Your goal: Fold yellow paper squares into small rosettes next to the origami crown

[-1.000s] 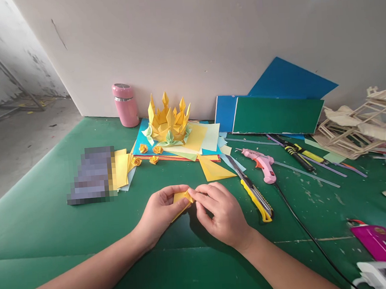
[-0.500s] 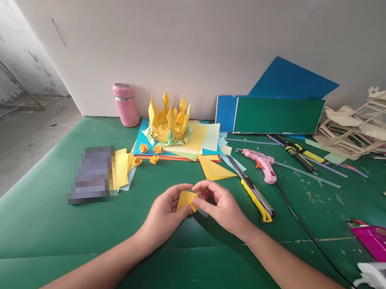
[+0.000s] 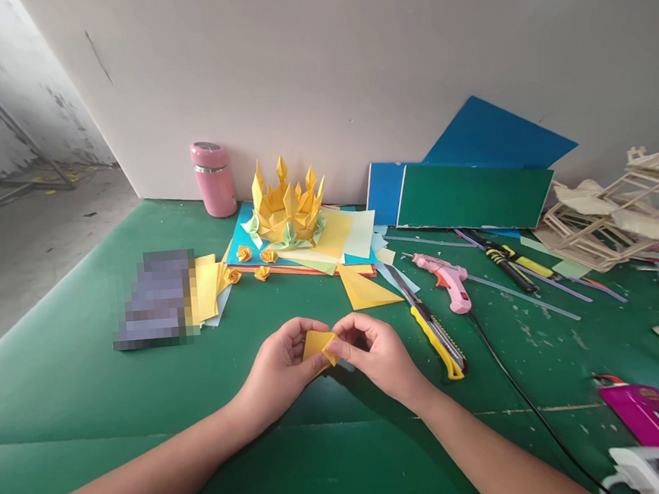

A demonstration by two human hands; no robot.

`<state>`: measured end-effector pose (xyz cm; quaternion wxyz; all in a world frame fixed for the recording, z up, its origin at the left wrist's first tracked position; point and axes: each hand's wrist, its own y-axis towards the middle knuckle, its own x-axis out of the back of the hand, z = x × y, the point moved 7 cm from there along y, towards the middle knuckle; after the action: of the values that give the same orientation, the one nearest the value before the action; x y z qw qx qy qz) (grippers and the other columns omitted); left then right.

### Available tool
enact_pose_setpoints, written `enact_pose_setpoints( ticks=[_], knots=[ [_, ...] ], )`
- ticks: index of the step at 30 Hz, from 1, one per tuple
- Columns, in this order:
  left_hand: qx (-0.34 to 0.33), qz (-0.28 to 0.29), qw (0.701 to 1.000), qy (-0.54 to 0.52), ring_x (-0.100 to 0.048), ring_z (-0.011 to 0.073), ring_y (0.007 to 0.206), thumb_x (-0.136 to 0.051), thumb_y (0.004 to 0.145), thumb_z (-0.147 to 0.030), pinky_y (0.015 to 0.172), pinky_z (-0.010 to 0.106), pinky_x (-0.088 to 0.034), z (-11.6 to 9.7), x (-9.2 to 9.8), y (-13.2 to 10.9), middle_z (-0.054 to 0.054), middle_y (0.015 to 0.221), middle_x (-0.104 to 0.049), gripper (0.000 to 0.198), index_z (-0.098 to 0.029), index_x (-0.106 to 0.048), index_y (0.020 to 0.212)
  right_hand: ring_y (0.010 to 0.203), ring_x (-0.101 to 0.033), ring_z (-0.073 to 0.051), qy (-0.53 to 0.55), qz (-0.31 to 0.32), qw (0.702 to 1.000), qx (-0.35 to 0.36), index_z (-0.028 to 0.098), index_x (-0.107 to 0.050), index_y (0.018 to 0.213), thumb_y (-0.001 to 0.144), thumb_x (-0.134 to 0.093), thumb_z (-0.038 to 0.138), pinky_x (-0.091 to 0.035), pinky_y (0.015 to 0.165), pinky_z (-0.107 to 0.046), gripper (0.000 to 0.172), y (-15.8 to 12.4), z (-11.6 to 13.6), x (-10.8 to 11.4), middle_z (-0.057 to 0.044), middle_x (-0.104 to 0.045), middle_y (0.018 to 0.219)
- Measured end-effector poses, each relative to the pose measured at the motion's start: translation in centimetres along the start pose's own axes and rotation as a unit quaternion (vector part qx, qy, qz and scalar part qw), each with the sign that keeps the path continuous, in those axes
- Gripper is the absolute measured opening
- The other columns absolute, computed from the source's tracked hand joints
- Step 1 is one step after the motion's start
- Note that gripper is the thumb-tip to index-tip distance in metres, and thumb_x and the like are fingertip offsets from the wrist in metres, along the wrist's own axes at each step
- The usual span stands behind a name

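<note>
A small folded piece of yellow paper (image 3: pixel 316 344) is held between my two hands, low over the green table. My left hand (image 3: pixel 284 362) pinches its left and lower side with thumb and fingers. On the paper's right corner, a folded flap, my right hand (image 3: pixel 372 349) closes thumb against fingers. Beyond my hands stands a yellow folded-paper crown (image 3: pixel 288 212) with pale green paper leaves round its base. Several small yellow paper roses (image 3: pixel 269 256) lie in front of the crown. A folded yellow paper triangle (image 3: pixel 367 287) rests just beyond my right hand.
To the right lie a yellow utility knife (image 3: pixel 436 341) with its blade out and a pink glue gun (image 3: pixel 449 279) trailing a black cord. A pink flask (image 3: pixel 214 181) stands at the back left. Coloured sheets (image 3: pixel 356 233) lie under the crown; a wooden stick model (image 3: pixel 606 214) sits far right.
The yellow paper has tilted slightly as my fingers shift on it, and its upper face shows a little more. Both hands keep their hold. The view has moved very slightly.
</note>
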<state>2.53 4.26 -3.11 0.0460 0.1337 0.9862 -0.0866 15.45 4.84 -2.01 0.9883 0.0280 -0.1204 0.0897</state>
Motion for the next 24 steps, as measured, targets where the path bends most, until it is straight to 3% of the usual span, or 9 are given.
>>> enact_pose_setpoints(
  ticks=[7, 13, 24],
  knots=[
    [-0.005, 0.024, 1.0, -0.015, -0.064, 0.0147, 0.078, -0.072, 0.069, -0.023, 0.074, 0.028, -0.051, -0.04, -0.42, -0.25, 0.001, 0.083, -0.067, 0.024, -0.017, -0.061, 0.089, 0.054, -0.04, -0.011, 0.004, 0.008, 1.0, -0.026, 0.019, -0.051, 0.063, 0.066, -0.071, 0.045, -0.035, 0.051, -0.024, 0.033, 0.05, -0.1, -0.1, 0.005, -0.045, 0.057],
    [0.017, 0.026, 0.999, -0.036, -0.064, 0.0138, 0.076, -0.078, 0.062, -0.021, 0.073, 0.027, -0.052, -0.11, -0.55, -0.1, 0.0, 0.08, -0.068, 0.029, -0.016, -0.063, 0.085, 0.055, -0.043, -0.012, 0.011, 0.006, 0.999, -0.044, 0.019, -0.052, 0.062, 0.067, -0.069, 0.042, -0.036, 0.053, -0.025, 0.029, 0.05, -0.5, -0.15, 0.004, -0.048, 0.056],
    [0.026, 0.026, 0.999, -0.03, -0.065, 0.0149, 0.074, -0.079, 0.063, -0.024, 0.073, 0.029, -0.052, 0.11, -0.43, -0.17, 0.001, 0.079, -0.068, 0.03, -0.015, -0.062, 0.086, 0.054, -0.044, -0.012, 0.016, -0.002, 1.0, -0.023, 0.019, -0.053, 0.06, 0.071, -0.066, 0.041, -0.038, 0.053, -0.025, 0.028, 0.03, -0.41, -0.04, 0.003, -0.051, 0.056]
  ],
)
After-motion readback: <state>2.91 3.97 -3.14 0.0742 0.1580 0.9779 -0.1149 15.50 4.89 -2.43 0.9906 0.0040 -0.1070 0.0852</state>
